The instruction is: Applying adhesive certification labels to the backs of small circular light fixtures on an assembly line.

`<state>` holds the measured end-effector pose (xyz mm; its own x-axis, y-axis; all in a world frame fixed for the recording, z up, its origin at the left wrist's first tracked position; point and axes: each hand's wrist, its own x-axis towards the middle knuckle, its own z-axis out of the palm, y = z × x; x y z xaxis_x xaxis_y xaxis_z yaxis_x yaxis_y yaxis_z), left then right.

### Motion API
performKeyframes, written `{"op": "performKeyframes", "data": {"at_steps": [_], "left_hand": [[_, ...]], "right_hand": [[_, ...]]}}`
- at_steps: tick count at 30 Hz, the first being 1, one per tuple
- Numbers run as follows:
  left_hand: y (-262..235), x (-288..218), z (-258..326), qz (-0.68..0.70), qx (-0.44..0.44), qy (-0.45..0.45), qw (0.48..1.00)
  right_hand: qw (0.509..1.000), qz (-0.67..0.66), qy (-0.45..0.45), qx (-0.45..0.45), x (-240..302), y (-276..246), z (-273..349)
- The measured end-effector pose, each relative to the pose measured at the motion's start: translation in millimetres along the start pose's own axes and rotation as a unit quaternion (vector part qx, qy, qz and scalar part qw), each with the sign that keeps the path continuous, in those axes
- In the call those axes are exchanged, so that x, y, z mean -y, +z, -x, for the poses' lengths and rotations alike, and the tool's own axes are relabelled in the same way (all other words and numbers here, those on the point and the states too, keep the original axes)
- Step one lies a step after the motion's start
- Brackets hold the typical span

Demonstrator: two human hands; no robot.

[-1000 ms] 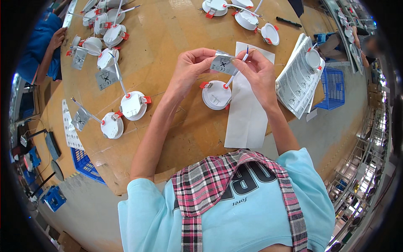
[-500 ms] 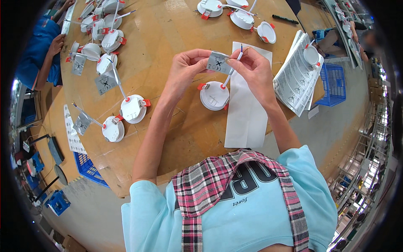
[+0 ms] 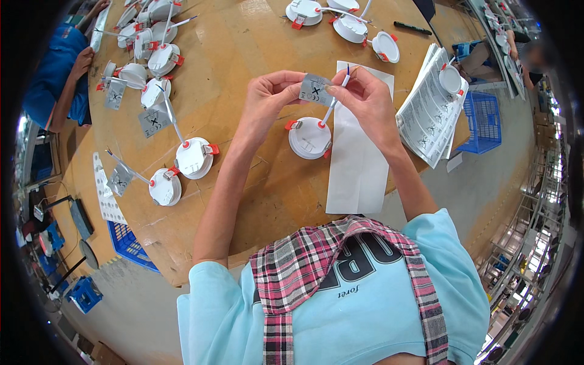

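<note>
Between my hands is a silver label (image 3: 315, 90) with dark print. My left hand (image 3: 271, 96) pinches its left edge. The fingers of my right hand (image 3: 363, 96) are closed on its right edge, where it meets the white cable (image 3: 330, 111) of a round downlight (image 3: 310, 139). That downlight lies back side up on the table below my hands, its red-tipped spring clips at the sides. Blue wire shows at the cable's upper end. Just right of the lamp, partly under my right hand, lies a white paper strip (image 3: 358, 164).
Labelled downlights (image 3: 193, 158) lie on the left of the wooden table (image 3: 243, 36), with more piled behind. Printed sheets (image 3: 429, 115) carry another downlight (image 3: 450, 79) at right. A black marker (image 3: 413, 28) lies at the back. Blue baskets (image 3: 482, 123) flank the table; a co-worker's arm (image 3: 78, 72) is at far left.
Almost nothing differs. The label and cable end have shifted very slightly leftward, with both hands keeping their grip.
</note>
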<state>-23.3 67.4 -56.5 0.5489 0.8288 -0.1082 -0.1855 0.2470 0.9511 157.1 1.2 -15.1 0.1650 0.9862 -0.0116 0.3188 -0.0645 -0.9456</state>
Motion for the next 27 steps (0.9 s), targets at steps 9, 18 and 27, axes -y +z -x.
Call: {"op": "performKeyframes", "data": {"at_steps": [9,18,27], "left_hand": [[2,-4,1,0.004,-0.016,0.0,1.0],[-2,-3,0,0.005,-0.006,-0.001,1.0],[-1,-1,-1,0.025,-0.01,0.018,0.999]], "right_hand": [[1.0,0.009,0.005,0.01,1,-3,-3],[1.0,0.02,0.003,0.016,4,-2,-4],[0.977,0.117,-0.134,-0.119,-2,0,0]]}}
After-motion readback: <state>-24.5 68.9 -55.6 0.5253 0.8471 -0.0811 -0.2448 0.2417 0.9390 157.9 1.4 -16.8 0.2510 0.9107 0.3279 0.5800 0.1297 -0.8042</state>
